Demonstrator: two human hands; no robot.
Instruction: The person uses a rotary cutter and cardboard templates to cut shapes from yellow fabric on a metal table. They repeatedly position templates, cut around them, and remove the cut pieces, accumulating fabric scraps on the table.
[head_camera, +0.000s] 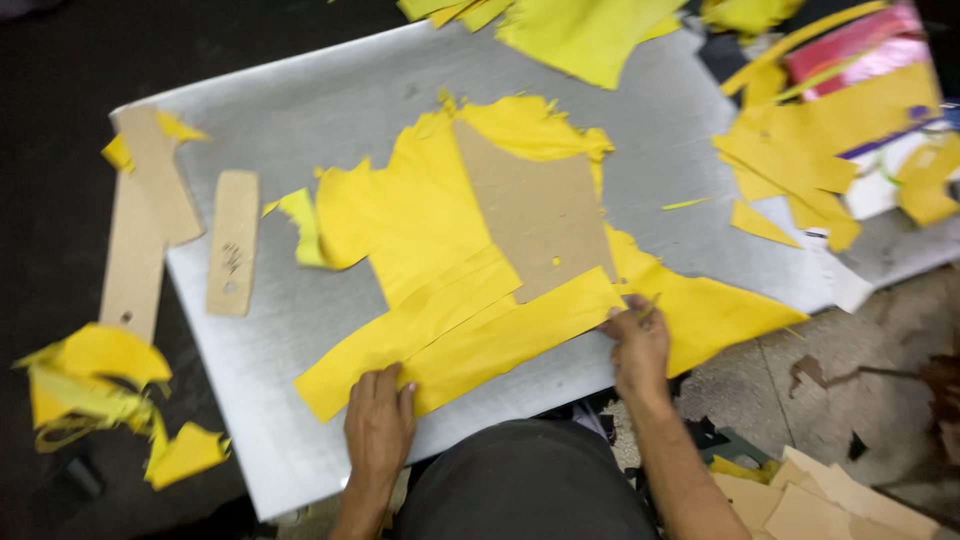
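Yellow sheet (440, 240) lies spread on middle of metal tabletop (330, 110), brown card template (535, 215) on top, I judge as guide for shape. My left hand (380, 425) flat, fingers spread, presses near edge of sheet, grips nothing, keeps it from sliding. My right hand (638, 345) at sheet edge beside template corner, fingers curled; thin thing maybe between them, blurred, cannot tell. Two card strips (232, 240) at left. Yellow scraps (800, 160) at right, partly cut off by frame. Floor dark, hard to read.

Silvery metal table (640, 150), dark floor at left (60, 60), stained concrete floor at right (880, 340)
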